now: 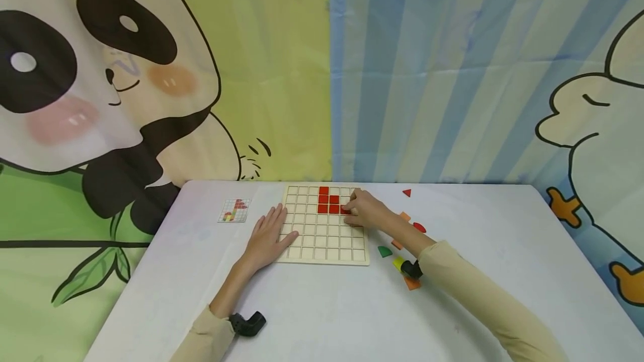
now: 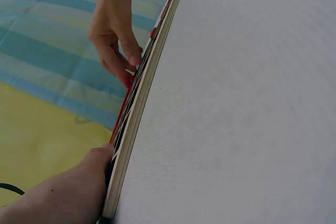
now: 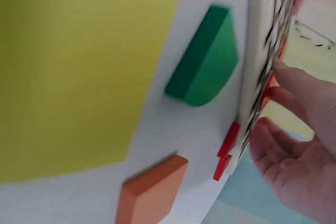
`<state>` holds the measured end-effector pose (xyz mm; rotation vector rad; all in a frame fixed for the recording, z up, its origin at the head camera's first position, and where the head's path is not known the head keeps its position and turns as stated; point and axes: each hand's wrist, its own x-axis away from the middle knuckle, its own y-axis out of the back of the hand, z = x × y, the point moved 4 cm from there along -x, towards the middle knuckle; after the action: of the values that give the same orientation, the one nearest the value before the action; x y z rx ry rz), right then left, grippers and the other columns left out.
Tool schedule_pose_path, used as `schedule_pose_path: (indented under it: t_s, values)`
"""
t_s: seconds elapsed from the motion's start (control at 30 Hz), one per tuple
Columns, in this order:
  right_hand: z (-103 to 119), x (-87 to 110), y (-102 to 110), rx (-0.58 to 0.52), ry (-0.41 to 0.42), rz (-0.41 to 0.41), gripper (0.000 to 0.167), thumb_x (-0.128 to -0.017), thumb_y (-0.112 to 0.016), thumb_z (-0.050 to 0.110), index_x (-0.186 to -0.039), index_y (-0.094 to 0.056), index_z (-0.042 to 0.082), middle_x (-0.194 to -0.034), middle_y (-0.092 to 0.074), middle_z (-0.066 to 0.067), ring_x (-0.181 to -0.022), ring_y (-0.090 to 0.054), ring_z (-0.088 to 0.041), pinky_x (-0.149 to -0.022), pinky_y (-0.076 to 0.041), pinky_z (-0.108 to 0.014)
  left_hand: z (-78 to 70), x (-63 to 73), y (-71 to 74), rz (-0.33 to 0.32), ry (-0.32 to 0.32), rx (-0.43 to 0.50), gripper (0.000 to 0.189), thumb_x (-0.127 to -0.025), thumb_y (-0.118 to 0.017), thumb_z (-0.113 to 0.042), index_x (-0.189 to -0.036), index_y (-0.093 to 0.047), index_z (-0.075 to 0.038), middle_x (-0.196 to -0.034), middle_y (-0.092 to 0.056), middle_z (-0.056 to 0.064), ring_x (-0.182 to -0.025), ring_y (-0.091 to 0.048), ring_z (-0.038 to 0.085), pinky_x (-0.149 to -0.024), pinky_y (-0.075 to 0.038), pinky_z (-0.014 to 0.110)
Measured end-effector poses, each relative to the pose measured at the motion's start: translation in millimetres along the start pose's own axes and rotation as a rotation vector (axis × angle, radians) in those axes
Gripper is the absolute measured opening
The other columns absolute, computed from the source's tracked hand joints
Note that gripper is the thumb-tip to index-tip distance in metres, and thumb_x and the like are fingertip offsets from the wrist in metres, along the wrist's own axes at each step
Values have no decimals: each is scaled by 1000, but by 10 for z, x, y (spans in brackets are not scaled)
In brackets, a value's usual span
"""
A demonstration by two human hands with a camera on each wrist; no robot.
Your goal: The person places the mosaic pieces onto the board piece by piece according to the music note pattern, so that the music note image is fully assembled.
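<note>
A pale wooden grid board (image 1: 322,239) lies on the table, with several red square tiles (image 1: 329,204) set in cells toward its back. My left hand (image 1: 266,238) rests along the board's left edge, fingers straight and the thumb over the front-left cells. Over the right part of the grid, my right hand (image 1: 369,210) pinches a red piece (image 1: 345,209) at the end of the red row. Its fingers partly cover that piece, so its full shape is hidden. In the right wrist view, the fingertips (image 3: 281,69) meet red at the board's surface.
A small printed pattern card (image 1: 234,210) lies left of the board. To the right are a red triangle (image 1: 407,193), a red rounded piece (image 1: 419,228), a green quarter-round piece (image 3: 207,59), a yellow piece (image 3: 79,77) and several orange pieces (image 3: 155,190), some under the right forearm.
</note>
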<state>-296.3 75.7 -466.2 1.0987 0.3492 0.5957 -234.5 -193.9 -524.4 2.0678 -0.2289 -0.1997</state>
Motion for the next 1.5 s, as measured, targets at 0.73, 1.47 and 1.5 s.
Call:
schedule_pose_path:
  t_s: [0.73,1.47,1.5]
  values:
    - [-1206,612,498,-11,-309,-114,52,-97,-71,12,-145,-57,-2,-139,-55,-28,-120,-58,-42,-104,-53,-57,-3,0,-7,3,1,3,84,-104,-55,-48,-163,-22,2,-172,-15,19,-161,-11,39,-128,-8,60]
    - [-1314,489,534,84,-155,-98,20,-94,-73,6,-110,-75,-7,-99,-69,-18,-87,-63,-30,-84,-58,-47,14,-5,-7,15,6,2,83,-105,-55,-49,-163,-21,0,-172,-15,18,-161,-10,38,-129,-8,59]
    - [-1312,486,531,88,-156,-99,20,-95,-73,6,-109,-75,-7,-99,-69,-18,-87,-62,-29,-83,-58,-47,16,-7,-9,18,7,3,83,-105,-54,-49,-163,-21,0,-173,-14,18,-161,-10,37,-129,-8,59]
